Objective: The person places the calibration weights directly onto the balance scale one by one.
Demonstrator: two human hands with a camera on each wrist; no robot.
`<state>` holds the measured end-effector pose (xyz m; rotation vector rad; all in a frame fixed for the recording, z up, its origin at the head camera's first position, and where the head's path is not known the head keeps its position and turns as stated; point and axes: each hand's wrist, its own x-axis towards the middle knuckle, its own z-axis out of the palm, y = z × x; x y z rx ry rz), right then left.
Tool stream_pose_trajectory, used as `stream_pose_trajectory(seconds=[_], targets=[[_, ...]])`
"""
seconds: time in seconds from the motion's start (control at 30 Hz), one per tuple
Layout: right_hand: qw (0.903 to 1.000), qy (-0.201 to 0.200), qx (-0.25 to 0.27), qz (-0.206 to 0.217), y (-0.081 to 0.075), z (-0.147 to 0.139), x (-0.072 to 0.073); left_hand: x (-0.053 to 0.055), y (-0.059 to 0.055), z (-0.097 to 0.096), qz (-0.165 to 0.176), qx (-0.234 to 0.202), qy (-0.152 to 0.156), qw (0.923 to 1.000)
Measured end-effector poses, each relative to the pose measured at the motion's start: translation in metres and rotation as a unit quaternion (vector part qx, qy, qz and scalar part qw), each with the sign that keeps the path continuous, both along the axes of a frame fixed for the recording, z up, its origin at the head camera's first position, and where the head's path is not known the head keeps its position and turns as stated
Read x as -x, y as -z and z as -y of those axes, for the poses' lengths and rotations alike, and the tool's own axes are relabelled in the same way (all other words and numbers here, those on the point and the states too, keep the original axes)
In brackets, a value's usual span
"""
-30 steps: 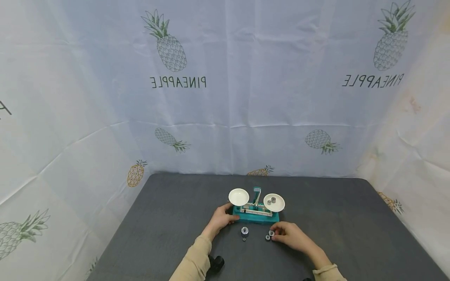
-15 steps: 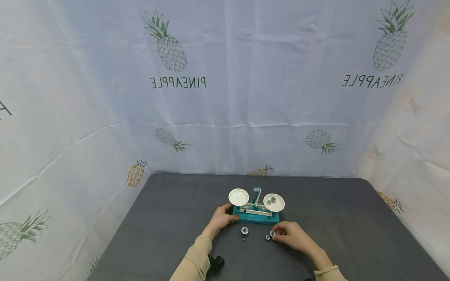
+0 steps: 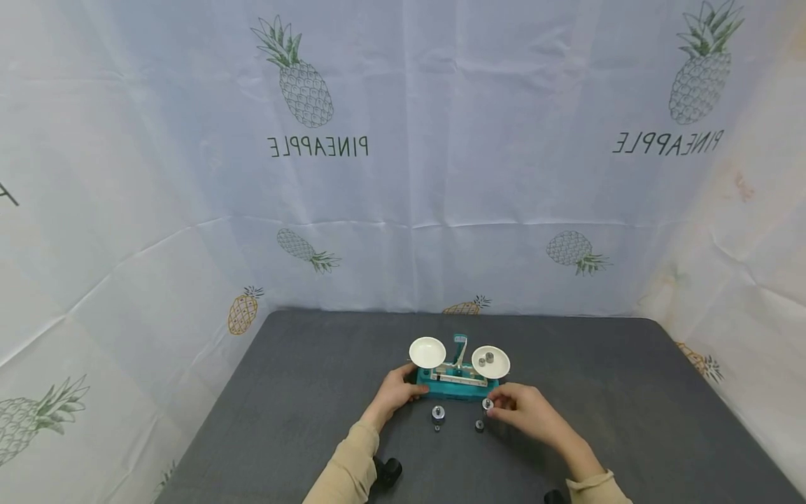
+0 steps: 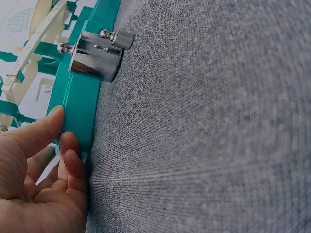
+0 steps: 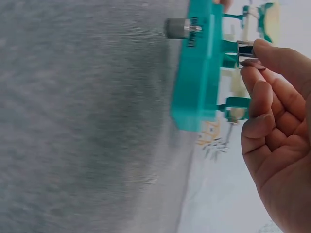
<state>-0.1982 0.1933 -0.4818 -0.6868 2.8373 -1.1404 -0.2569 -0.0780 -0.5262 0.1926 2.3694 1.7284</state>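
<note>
My left hand (image 3: 395,392) grips the left end of the teal base (image 3: 458,390) of a balance scale, thumb against its front face in the left wrist view. My right hand (image 3: 522,409) pinches a small shiny metal weight (image 3: 488,404) between thumb and fingers. In the right wrist view that weight (image 5: 245,50) is raised off the table, partly hidden by the fingertips. Two more weights (image 3: 489,358) lie in the scale's white right pan (image 3: 502,366). The white left pan (image 3: 427,353) holds nothing.
In front of the base stand a larger knobbed weight (image 3: 438,414) and a tiny one (image 3: 437,428). Another small weight (image 3: 479,425) stands below my right fingers. The dark grey table (image 3: 315,420) backs onto a pineapple-print curtain (image 3: 403,175).
My right hand has lifted the pinched weight from beside the other small weight and moved it slightly away from me, toward the scale. The left hand keeps its hold on the base.
</note>
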Motion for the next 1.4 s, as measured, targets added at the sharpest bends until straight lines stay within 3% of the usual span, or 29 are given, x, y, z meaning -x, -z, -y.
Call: stream_pose_trajectory(seconds=[0.63,1.07,1.4], targets=[[0.9944,0.105,0.007,-0.012,-0.039,0.003,0.016,0.002,0.001,0.001,-0.003,-0.001,0.003,1.0000],[0.9883,0.150,-0.027,0.012,-0.033,0.007,0.031,0.001,0.000,0.000,-0.003,-0.001,0.000,1.0000],[0.9869,0.154,-0.040,0.029,-0.034,0.012,0.034,0.003,0.003,0.001,-0.005,0.004,0.002,1.0000]])
